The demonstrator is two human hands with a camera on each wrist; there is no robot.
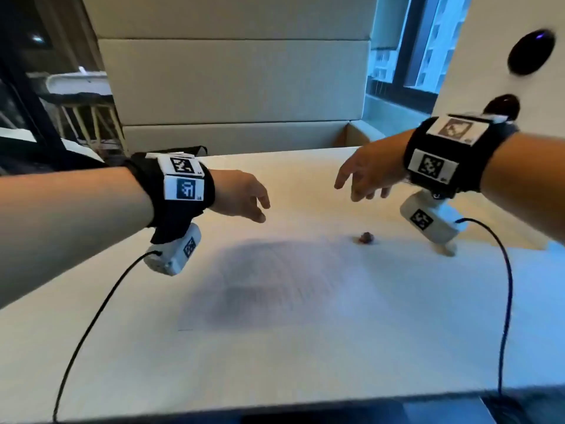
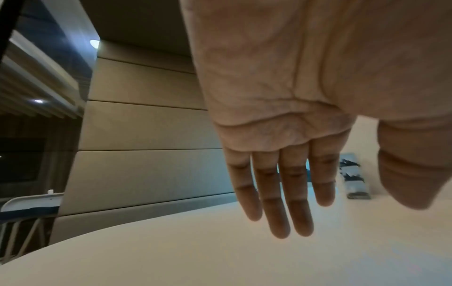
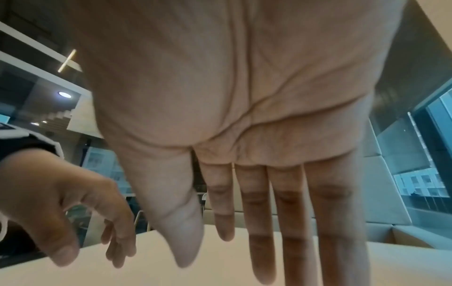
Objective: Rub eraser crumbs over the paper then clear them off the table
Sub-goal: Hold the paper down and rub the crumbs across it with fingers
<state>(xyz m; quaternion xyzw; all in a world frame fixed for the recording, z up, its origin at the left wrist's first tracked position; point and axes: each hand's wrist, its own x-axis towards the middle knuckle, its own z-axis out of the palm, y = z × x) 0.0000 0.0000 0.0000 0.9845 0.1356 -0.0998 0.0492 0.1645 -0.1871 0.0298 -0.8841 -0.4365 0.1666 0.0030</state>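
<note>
Evidently neither hand had taken hold of anything. The left hand (image 1: 241, 195) hovered above the pale table (image 1: 122, 347) with its fingers (image 2: 278, 193) straight, close together and angled down, holding nothing; the wrist view showed them clear of the surface. The right hand (image 1: 365, 175) hung opposite it, farther along the table, its fingers (image 3: 288, 212) likewise extended and slightly spread, also empty.

Between and below the hands lay the sheet of paper (image 1: 305, 301), blurred, with a broad grey smudge across its middle. A small dark clump of eraser crumbs (image 1: 365, 238) sat on the table just beyond the paper's far right part, nearer the right hand than the left.

Judging by the smudge and the gathered clump, the rubbing looked largely done or paused, and the clearing step was not yet carried out. The next move would seem to call for the right hand dropping to the clump, either pinching it up or sweeping it toward the table edge.
</note>
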